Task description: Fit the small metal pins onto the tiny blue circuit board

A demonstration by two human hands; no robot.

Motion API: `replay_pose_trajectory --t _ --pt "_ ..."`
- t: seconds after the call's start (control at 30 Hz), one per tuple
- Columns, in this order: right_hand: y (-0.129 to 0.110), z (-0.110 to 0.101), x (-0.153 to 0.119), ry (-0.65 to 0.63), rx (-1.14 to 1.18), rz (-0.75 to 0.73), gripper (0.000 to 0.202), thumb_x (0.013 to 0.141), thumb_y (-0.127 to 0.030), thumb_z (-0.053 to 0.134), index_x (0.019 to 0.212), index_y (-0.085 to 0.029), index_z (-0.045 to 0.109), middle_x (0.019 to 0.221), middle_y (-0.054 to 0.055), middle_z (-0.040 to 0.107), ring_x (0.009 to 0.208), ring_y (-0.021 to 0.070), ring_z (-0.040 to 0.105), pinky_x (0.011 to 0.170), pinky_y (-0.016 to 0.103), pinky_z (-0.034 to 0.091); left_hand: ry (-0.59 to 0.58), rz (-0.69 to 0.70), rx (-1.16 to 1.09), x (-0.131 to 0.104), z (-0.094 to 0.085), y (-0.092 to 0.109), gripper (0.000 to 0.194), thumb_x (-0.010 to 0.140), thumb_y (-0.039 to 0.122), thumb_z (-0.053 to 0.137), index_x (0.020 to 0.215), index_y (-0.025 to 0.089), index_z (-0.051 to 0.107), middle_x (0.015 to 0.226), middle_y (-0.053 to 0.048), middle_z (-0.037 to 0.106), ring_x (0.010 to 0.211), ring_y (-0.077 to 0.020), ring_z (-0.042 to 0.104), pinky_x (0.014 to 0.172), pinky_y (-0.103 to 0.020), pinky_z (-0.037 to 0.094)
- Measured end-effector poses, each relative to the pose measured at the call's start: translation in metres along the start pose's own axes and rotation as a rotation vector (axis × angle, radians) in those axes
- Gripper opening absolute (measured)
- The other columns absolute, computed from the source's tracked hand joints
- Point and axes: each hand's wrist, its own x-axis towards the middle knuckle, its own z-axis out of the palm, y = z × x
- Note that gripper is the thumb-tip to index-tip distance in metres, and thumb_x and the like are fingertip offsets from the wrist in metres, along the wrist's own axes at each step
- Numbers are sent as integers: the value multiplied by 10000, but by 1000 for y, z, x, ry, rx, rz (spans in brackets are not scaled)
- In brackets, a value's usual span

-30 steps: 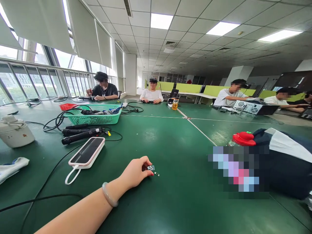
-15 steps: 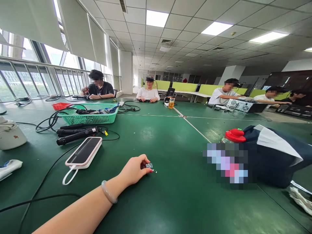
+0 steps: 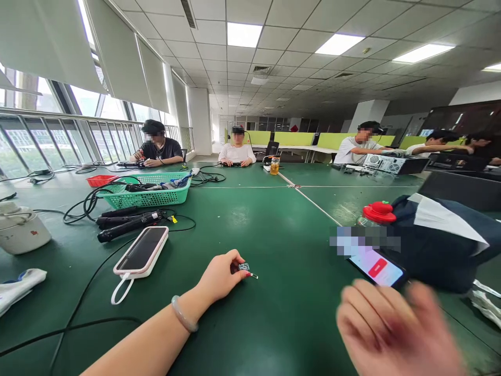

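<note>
My left hand point(image 3: 224, 273), with a pale bracelet at its wrist, pinches a small circuit board point(image 3: 243, 266) just above the green table point(image 3: 274, 313). A short metallic part point(image 3: 253, 275) sticks out to the right of the fingertips. At the lower right is my right hand point(image 3: 395, 329), blurred by motion, its fingers curled and its thumb raised. Whether anything is in it is hidden by the blur. Directly beyond it lies a phone with a lit screen point(image 3: 378, 266).
At the left are a white-cased phone point(image 3: 143, 250), black tools point(image 3: 131, 222), cables, a green basket point(image 3: 146, 197) and a ceramic pot point(image 3: 21, 230). A red-lidded jar point(image 3: 379, 211) and dark bag point(image 3: 434, 250) stand right. Several people sit across the table.
My right hand has come into view at the lower right, in front of the lit phone. My left hand still pinches the board, and the view has shifted slightly.
</note>
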Motion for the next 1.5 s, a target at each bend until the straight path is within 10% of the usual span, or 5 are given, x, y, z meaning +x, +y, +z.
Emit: replay_pose_trajectory --t 0.1,0.2,0.37,0.87,1.5 --pt "19 17 43 -135 -210 88 439 862 -503 408 567 -186 482 522 -27 407 442 82 364 415 209 325 33 -32 22 1 0 -3 207 704 381 614 792 214 531 722 25 634 661 -142 574 602 -237 413" --pt "45 26 79 -458 -898 334 238 779 -387 565 680 -172 582 583 -15 481 514 101 440 481 223 336 47 -65 52 2 0 -6 180 709 355 601 795 211 536 714 24 637 649 -142 571 590 -238 402" --pt "82 30 109 -648 -1510 162 336 628 -283 730 936 -197 624 949 42 558 812 166 533 690 260 405 75 -96 70 7 -1 -12 151 720 312 572 817 198 549 749 4 640 652 -138 566 594 -238 399" --pt "123 29 108 -651 -1370 -45 38 737 -164 646 749 -192 624 788 -6 566 732 118 533 677 215 414 78 -192 -82 10 0 -17 162 715 323 549 827 205 542 718 9 630 669 -153 574 625 -255 422" --pt "122 20 117 -723 -1271 -112 119 783 -110 591 762 -204 660 773 -12 598 761 113 552 720 203 426 32 -175 -91 12 0 -18 205 690 317 576 858 204 543 732 8 607 677 -153 556 626 -256 417"
